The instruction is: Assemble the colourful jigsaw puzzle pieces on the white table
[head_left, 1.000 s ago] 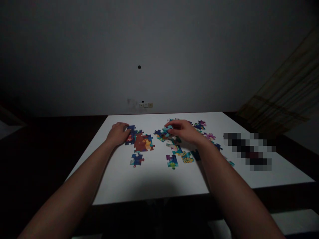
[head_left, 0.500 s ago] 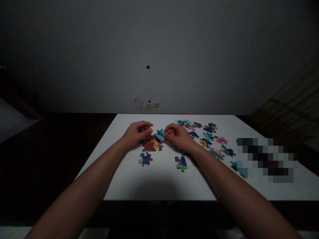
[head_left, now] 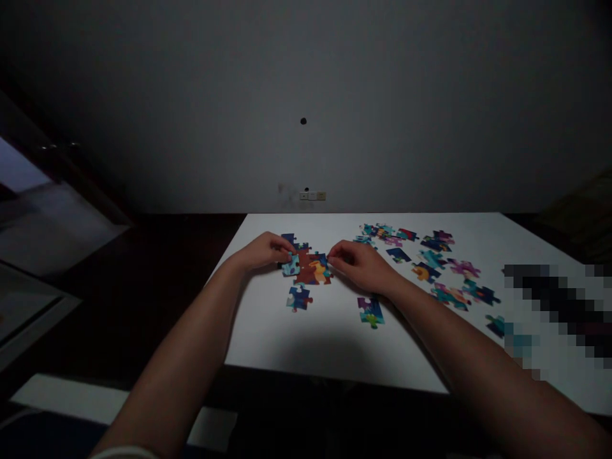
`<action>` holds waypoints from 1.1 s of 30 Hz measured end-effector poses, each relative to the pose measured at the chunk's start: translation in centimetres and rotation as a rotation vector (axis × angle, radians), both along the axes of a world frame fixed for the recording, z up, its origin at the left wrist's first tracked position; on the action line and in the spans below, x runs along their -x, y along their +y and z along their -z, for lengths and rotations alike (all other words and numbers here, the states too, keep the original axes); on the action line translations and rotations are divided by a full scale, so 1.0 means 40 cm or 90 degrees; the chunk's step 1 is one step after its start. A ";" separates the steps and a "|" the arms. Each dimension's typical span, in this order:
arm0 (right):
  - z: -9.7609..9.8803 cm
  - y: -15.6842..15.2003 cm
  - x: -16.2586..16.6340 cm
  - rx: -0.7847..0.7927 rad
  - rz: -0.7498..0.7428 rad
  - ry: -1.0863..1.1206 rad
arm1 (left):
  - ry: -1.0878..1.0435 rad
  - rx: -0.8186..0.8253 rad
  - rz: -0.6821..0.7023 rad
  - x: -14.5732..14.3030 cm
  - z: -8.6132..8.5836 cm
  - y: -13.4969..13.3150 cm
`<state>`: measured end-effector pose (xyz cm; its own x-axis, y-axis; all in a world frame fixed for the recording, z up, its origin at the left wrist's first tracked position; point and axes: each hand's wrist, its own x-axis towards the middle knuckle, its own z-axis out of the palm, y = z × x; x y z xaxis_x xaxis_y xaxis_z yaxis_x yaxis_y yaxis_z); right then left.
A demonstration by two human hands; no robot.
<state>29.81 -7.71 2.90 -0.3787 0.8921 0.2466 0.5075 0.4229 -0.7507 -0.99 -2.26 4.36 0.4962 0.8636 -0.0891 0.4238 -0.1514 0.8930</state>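
**My left hand (head_left: 262,250) and right hand (head_left: 359,263) at a jigsaw block (head_left: 304,274)**

Nearest, my left forearm (head_left: 176,344) and right forearm (head_left: 473,354) enter from below, a pale band (head_left: 125,452) crossing the left one at the bottom edge. Between them shows the near part of the white table (head_left: 335,357), with a soft shadow. Just inside the right forearm lies a loose purple piece (head_left: 371,312), partly blue and green, well apart from the block. A little farther, a blue piece (head_left: 299,298) lies at the block's near side; whether the two touch is too small to tell.

The block, left of the table's middle, is mainly brown, with an orange figure (head_left: 318,271) and dark blue parts along its far side. A light blue piece (head_left: 289,266) is at its left side; I cannot tell whether it is seated. My left thumb and fingertips are close together at this piece's upper edge, pinching or pressing it, I cannot tell which. My right hand is curled, thumb and index finger nearly together at the block's right edge; whether they clamp anything is unclear.

To the right and beyond, loose pieces (head_left: 398,255) are scattered, some overlapping, among them a pink piece (head_left: 463,268). Farthest, a grey wall (head_left: 191,127) bears sockets (head_left: 312,196) and, higher, a dark spot (head_left: 303,121).
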 end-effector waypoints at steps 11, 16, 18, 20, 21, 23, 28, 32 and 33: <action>0.009 0.005 -0.016 -0.025 -0.068 -0.103 | 0.103 0.020 0.020 0.013 -0.001 -0.007; 0.012 0.007 -0.017 -0.023 -0.055 -0.101 | 0.104 0.020 0.033 0.011 0.004 -0.007; 0.013 0.007 -0.017 -0.028 -0.060 -0.102 | 0.105 0.024 0.046 0.011 0.002 -0.009; 0.012 0.007 -0.017 -0.027 -0.063 -0.103 | 0.107 0.030 0.062 0.014 -0.001 -0.010; 0.011 0.007 -0.018 -0.024 -0.063 -0.102 | 0.108 0.032 0.072 0.017 -0.003 -0.009; 0.009 0.006 -0.018 -0.018 -0.060 -0.103 | 0.113 0.030 0.090 0.024 -0.005 -0.007; 0.005 0.004 -0.020 -0.024 -0.056 -0.110 | 0.096 0.009 0.083 0.041 0.003 0.006; 0.005 0.006 -0.021 -0.032 -0.061 -0.117 | 0.094 0.004 0.059 0.042 0.010 0.008; 0.005 0.007 -0.022 -0.031 -0.058 -0.123 | 0.094 0.008 0.054 0.040 0.010 0.007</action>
<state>30.67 -7.44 2.68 -0.5009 0.8412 0.2036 0.5980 0.5064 -0.6212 -2.58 -1.98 3.95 0.5485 0.8172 -0.1773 0.5371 -0.1818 0.8237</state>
